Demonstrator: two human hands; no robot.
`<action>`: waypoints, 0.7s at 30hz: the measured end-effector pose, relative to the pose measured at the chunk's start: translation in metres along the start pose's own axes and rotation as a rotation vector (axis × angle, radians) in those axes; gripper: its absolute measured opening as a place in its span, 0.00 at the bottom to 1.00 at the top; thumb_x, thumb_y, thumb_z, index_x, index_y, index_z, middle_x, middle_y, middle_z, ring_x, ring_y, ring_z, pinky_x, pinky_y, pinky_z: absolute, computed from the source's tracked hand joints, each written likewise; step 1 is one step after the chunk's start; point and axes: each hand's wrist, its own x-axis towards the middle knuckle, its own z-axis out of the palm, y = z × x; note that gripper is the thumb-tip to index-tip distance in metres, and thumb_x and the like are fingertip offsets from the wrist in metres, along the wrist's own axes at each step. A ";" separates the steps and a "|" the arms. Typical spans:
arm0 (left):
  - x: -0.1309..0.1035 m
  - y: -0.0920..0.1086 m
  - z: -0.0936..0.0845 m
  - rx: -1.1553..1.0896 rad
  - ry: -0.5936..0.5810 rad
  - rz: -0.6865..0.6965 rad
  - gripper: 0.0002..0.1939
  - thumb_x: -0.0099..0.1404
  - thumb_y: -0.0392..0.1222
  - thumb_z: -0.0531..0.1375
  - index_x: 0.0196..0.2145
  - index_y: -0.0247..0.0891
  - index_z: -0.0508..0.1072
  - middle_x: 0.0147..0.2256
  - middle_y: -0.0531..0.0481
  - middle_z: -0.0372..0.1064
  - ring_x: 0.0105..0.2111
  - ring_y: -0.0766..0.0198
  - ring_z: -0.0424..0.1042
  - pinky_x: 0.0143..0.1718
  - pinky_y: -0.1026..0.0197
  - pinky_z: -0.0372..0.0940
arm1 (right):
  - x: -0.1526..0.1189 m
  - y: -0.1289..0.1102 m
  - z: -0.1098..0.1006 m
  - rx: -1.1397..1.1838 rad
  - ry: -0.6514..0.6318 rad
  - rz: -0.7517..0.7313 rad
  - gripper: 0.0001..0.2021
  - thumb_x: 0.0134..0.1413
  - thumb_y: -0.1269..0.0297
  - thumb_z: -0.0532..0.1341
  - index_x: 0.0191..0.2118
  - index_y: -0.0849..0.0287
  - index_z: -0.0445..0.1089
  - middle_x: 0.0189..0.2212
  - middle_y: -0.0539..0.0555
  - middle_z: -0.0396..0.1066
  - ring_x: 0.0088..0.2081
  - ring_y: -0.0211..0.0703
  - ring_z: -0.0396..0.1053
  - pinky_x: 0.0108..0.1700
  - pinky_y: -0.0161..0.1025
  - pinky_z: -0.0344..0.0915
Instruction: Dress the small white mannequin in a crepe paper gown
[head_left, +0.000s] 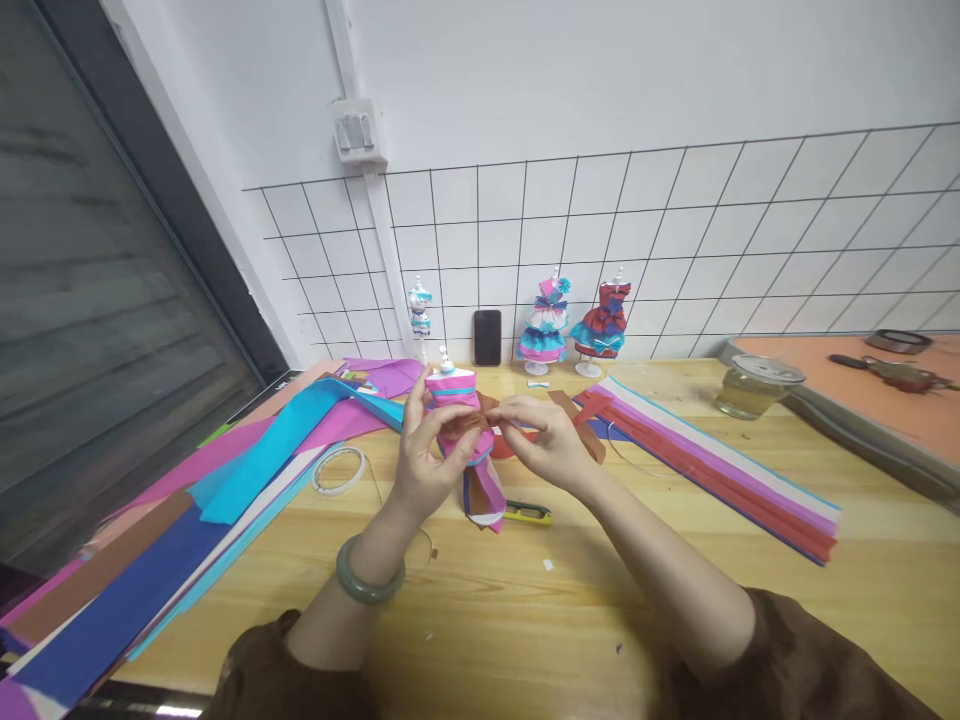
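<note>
A small mannequin point(453, 385) wrapped in pink, white and blue paper stands near the middle of the table. In front of its waist, my left hand point(439, 445) pinches a gathered piece of brown paper point(469, 424) between thumb and fingers. The fingertips of my right hand point(536, 435) close on the right end of the same brown piece. Pink, brown and blue strips point(486, 495) hang below the mannequin. Its lower part is partly hidden by my hands.
Long coloured paper strips point(266, 450) cover the left side, and more strips point(720, 465) lie at right. A tape roll point(339, 488), yellow-green cutter point(529, 514), phone point(487, 338), dressed mannequins point(544, 330) and a glass jar point(756, 388) are around.
</note>
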 end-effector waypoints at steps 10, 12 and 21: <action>0.003 -0.015 -0.002 -0.269 0.129 -0.215 0.10 0.56 0.40 0.64 0.29 0.40 0.64 0.40 0.46 0.69 0.54 0.56 0.64 0.54 0.53 0.59 | 0.001 -0.017 0.010 0.049 -0.018 -0.013 0.13 0.53 0.77 0.55 0.39 0.58 0.74 0.32 0.56 0.75 0.36 0.42 0.73 0.40 0.41 0.69; 0.003 -0.015 -0.002 -0.279 0.142 -0.255 0.13 0.54 0.40 0.65 0.29 0.40 0.62 0.42 0.46 0.67 0.49 0.58 0.67 0.51 0.55 0.61 | 0.000 -0.021 0.012 0.041 -0.035 -0.035 0.13 0.53 0.77 0.55 0.40 0.59 0.74 0.33 0.56 0.75 0.35 0.42 0.72 0.39 0.40 0.69; 0.007 -0.013 -0.005 -0.444 0.182 -0.312 0.16 0.54 0.40 0.65 0.28 0.39 0.58 0.43 0.48 0.64 0.39 0.66 0.67 0.42 0.61 0.62 | -0.001 -0.020 0.014 -0.031 -0.082 -0.085 0.16 0.55 0.77 0.54 0.46 0.57 0.71 0.36 0.57 0.74 0.38 0.43 0.71 0.40 0.42 0.68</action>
